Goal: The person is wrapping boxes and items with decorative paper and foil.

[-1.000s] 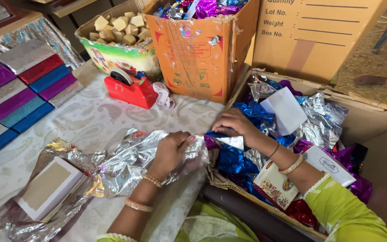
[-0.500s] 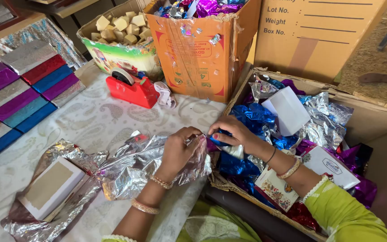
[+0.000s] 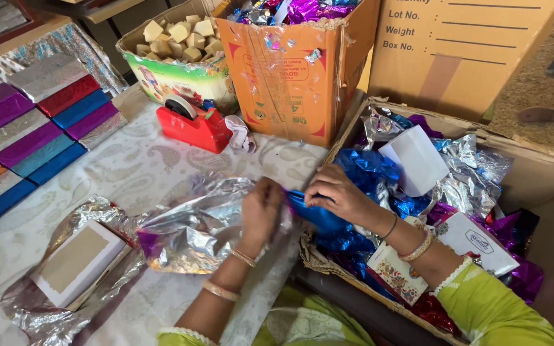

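My left hand (image 3: 261,211) and my right hand (image 3: 335,192) both pinch a blue foil sheet (image 3: 315,214) at the table's right edge, where it trails out of a low cardboard box (image 3: 546,166). That box holds several crumpled foil sheets, blue, silver and purple, and small white boxes. Under my left hand lies a crumpled silver foil sheet (image 3: 187,224). Further left a flat white box with a tan top (image 3: 75,263) rests on another silver foil sheet (image 3: 40,314).
A red tape dispenser (image 3: 193,125) stands behind the foil. An orange carton (image 3: 290,77) with foil and a green carton (image 3: 168,70) with pale blocks stand at the back. Several wrapped boxes (image 3: 33,134) in purple, blue, red and silver line the left. A paisley cloth (image 3: 117,173) covers the table.
My right hand has drawn the blue foil out of the box toward the left hand. Both hands now meet on it over the table's edge.
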